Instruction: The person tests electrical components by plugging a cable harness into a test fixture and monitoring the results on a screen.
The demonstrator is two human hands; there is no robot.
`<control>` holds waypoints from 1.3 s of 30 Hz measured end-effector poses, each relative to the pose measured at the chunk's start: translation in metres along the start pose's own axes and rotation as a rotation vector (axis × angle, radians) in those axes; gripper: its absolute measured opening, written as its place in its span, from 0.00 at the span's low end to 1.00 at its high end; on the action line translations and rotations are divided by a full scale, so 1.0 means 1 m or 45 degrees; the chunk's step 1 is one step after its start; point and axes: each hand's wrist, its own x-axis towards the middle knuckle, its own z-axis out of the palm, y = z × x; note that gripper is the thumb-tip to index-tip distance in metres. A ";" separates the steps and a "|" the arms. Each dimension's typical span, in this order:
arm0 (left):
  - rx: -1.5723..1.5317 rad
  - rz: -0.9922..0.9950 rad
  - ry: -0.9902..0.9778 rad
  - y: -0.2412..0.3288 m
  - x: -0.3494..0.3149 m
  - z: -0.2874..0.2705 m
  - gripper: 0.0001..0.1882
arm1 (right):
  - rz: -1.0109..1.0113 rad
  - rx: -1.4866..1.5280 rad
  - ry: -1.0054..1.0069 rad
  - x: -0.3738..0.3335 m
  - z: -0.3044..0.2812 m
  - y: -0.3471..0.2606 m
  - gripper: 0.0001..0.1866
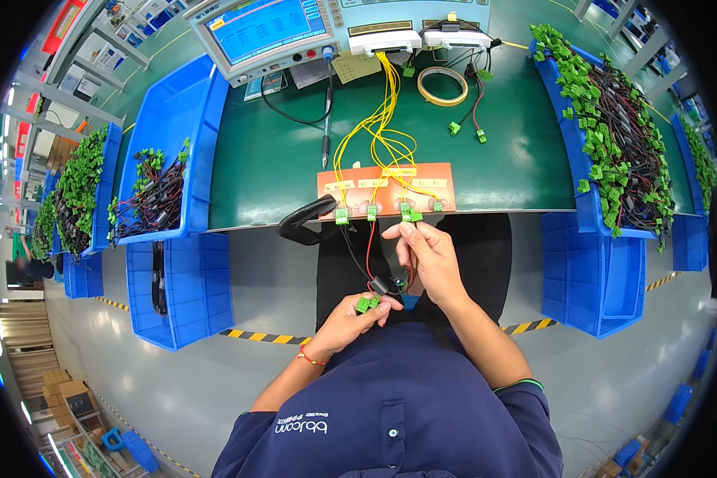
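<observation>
At the near edge of the green workbench (502, 143) lay an orange board (386, 190), with pale labels across it and four green terminals along its front. Yellow wires (388, 92) came down to it from a white connector block (385, 43) on the equipment behind. Just below the board, the left hand (349, 325) grasped a pair of green connectors (366, 304) between thumb and fingers (a red bracelet (311, 358) circled that wrist). The cable they belonged to hung between that hand and the board: a black cylinder (380, 285) sat just above the fingers, and a black lead and a red lead rose from it to the two leftmost terminals.

The right hand (432, 261) was raised to the board's front edge, its thumb and index finger near the third terminal; I could not tell whether they pinched anything there. A black curved handle (304, 218) jutted out at the board's left end. Farther back lay a roll of tape (422, 92), and blue bins of similar cables flanked the bench.
</observation>
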 end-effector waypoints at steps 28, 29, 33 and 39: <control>-0.405 0.356 0.480 0.011 0.027 0.001 0.18 | -0.038 0.100 0.325 -0.017 -0.030 -0.010 0.10; -0.328 0.355 0.513 0.007 0.026 0.001 0.16 | -0.037 0.100 0.324 -0.016 -0.029 -0.009 0.10; -0.064 0.319 0.607 -0.006 0.023 -0.003 0.13 | -0.114 0.052 0.419 -0.013 -0.024 -0.007 0.09; -0.143 0.164 0.316 -0.013 0.012 -0.006 0.14 | -0.069 0.069 0.341 -0.006 -0.028 -0.005 0.10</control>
